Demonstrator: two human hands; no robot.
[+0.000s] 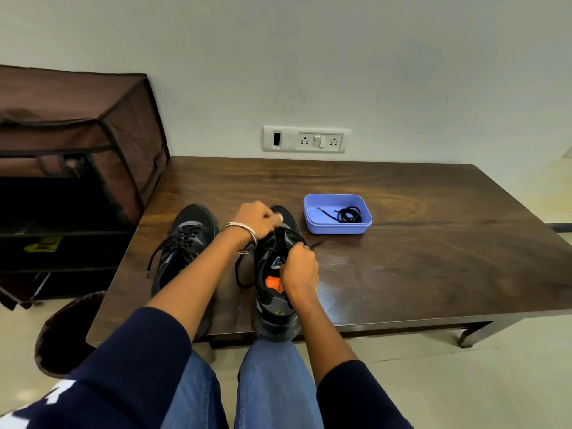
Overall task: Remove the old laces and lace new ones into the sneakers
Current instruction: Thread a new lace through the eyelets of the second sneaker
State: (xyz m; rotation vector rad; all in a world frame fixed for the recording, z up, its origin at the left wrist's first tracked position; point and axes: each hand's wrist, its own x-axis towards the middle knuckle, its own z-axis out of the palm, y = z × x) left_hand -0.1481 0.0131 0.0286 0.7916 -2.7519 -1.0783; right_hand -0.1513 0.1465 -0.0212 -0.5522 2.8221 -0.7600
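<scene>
Black and grey, the left sneaker (185, 243) is set on the wooden table (433, 258), just left of the right sneaker (275, 274), with its lace still threaded and the ends hanging loose; it is judged to be parked until the other shoe is finished. Over the toe end of the right sneaker, the left hand (258, 222) is curled, its fingers pinching the old lace (247, 274). Near the tongue of the right sneaker, the right hand (298, 266) is curled round another run of that lace, presumably to work it out of the eyelets. Right of the right sneaker and well apart, a blue tray (312, 218) holds the coiled new lace (349, 215), kept within reach.
</scene>
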